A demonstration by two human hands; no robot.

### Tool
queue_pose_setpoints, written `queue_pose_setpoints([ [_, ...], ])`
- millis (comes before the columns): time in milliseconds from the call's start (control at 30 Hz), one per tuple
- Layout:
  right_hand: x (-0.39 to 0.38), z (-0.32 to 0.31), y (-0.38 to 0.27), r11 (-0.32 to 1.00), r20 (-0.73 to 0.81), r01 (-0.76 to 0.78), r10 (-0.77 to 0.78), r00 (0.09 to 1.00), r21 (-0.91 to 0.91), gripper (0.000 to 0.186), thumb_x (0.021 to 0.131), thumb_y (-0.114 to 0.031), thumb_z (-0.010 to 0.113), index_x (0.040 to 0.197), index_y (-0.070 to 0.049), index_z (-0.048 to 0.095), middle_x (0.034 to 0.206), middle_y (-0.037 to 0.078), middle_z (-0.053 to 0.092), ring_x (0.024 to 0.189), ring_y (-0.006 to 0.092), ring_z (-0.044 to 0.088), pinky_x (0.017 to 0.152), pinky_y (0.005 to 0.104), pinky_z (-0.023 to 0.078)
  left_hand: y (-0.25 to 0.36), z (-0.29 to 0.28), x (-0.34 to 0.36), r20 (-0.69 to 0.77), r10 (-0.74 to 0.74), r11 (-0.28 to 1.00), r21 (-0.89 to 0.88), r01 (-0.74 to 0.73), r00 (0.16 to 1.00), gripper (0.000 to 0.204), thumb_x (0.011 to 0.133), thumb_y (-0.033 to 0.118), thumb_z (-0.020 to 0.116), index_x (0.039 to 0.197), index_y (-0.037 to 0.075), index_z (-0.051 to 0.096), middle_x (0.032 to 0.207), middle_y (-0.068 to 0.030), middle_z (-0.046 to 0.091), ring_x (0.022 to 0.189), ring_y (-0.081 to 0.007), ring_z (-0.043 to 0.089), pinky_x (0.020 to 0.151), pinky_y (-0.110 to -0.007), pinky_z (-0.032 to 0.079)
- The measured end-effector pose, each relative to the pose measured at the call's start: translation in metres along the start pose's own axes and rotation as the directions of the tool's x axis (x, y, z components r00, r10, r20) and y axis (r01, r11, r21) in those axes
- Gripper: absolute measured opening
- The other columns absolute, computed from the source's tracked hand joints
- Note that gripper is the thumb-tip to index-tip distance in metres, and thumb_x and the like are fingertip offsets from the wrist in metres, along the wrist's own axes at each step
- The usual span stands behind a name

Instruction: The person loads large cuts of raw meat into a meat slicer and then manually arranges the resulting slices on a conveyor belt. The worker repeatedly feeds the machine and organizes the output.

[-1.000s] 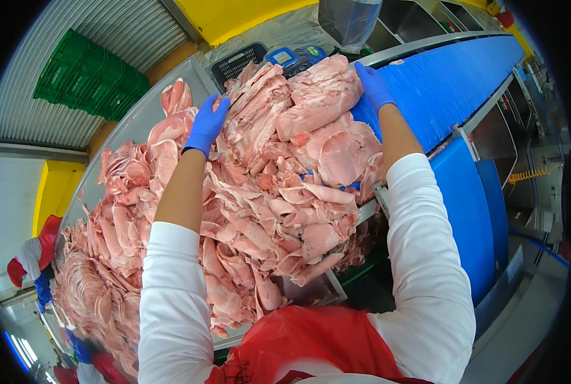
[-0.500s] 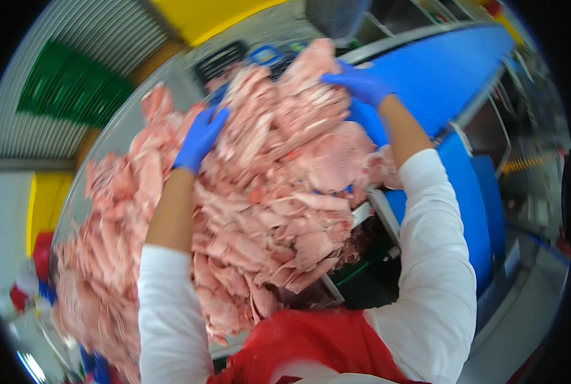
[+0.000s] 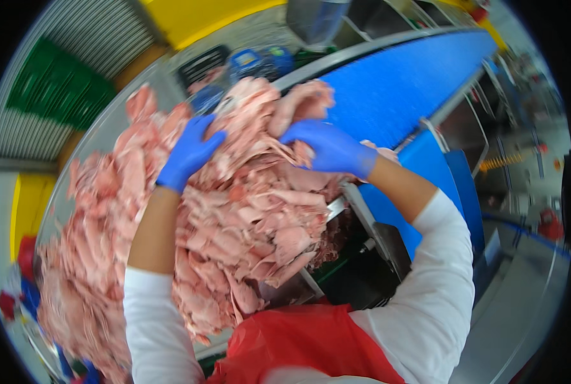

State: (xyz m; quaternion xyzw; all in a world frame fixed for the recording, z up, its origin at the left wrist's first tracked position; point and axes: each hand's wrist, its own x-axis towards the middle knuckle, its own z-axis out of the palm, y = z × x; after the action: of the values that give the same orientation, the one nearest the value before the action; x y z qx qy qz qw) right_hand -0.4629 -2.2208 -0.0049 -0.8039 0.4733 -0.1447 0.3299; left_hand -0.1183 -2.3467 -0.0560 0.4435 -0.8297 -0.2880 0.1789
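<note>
left hand [image 3: 189, 153] | right hand [image 3: 329, 148] | gripping floppy pink meat slices [image 3: 247, 217], seemingly raw

Both blue-gloved hands, left [image 3: 189, 153] and right [image 3: 330, 148], pressed into a heaped pile of pale pink raw meat slices [image 3: 247, 211] beside a bright blue conveyor belt [image 3: 394, 83].

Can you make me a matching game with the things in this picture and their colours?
Things:
1. gloves on the hands, left hand and right hand
2. pile of meat slices
3. apron
4. sleeves

Colours:
A. white
B. red
C. pink
D. blue

Pairs: 1-D, 2-C, 3-B, 4-A
</note>
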Motion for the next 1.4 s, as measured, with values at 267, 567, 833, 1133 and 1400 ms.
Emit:
queue_pose_setpoints([
  [267,-0.027,0.025,-0.049,0.977,0.181,0.061,-0.023,0.983,-0.206,0.074,0.079,-0.042,0.084,0.14,-0.011,0.057,0.135,0.015,0.06,0.131,0.0343,0.054,0.114,0.0473,0.039,0.001,-0.004,-0.002,0.006,-0.15,0.988,0.026,0.15,0.989,0.071,0.095,0.052,0.062,0.143,0.0,0.055,0.142,-0.0233,0.054,0.133,-0.0371,0.053,0.115,-0.042,0.04],
  [567,0.04,-0.005,0.077,0.937,0.111,-0.344,0.349,0.931,-0.059,0.099,0.084,-0.063,0.073,0.159,-0.009,0.037,0.157,0.026,0.042,0.144,0.0403,0.043,0.117,0.0472,0.039,0.021,0.023,0.007,0.01,-0.19,0.981,-0.031,0.19,0.982,0.089,0.093,0.061,0.06,0.152,-0.004,0.041,0.153,-0.0304,0.043,0.145,-0.0411,0.041,0.121,-0.044,0.033],
  [833,0.046,0.029,0.054,0.89,0.105,-0.439,0.452,0.886,-0.123,0.129,0.064,-0.06,0.089,0.159,0.002,0.028,0.156,0.031,0.041,0.144,0.0406,0.044,0.118,0.0448,0.039,0.001,0.016,-0.009,-0.026,-0.312,0.948,-0.077,0.31,0.95,0.104,0.091,0.072,0.058,0.154,-0.008,0.035,0.158,-0.0312,0.038,0.149,-0.0403,0.037,0.123,-0.045,0.03],
  [1133,0.045,0.018,0.076,0.866,0.069,-0.498,0.495,0.866,0.043,0.094,0.072,-0.042,0.084,0.148,0.002,0.048,0.14,0.026,0.06,0.128,0.0367,0.06,0.108,0.0429,0.047,-0.009,0.012,-0.015,0.026,-0.39,0.913,-0.122,0.39,0.92,0.12,0.082,0.079,0.063,0.158,-0.008,0.028,0.163,-0.029,0.031,0.154,-0.0372,0.029,0.125,-0.041,0.025],
  [1400,-0.01,0.003,0.104,0.567,-0.1,-0.29,0.558,0.824,0.771,0.061,0.088,-0.025,0.074,0.14,0.002,0.056,0.131,0.015,0.067,0.118,0.0258,0.065,0.102,0.0384,0.051,-0.02,0.013,-0.004,0.053,-0.389,0.9,-0.19,0.392,0.92,0.108,0.087,0.074,0.062,0.156,-0.005,0.035,0.158,-0.026,0.04,0.147,-0.0338,0.04,0.122,-0.04,0.031],
])
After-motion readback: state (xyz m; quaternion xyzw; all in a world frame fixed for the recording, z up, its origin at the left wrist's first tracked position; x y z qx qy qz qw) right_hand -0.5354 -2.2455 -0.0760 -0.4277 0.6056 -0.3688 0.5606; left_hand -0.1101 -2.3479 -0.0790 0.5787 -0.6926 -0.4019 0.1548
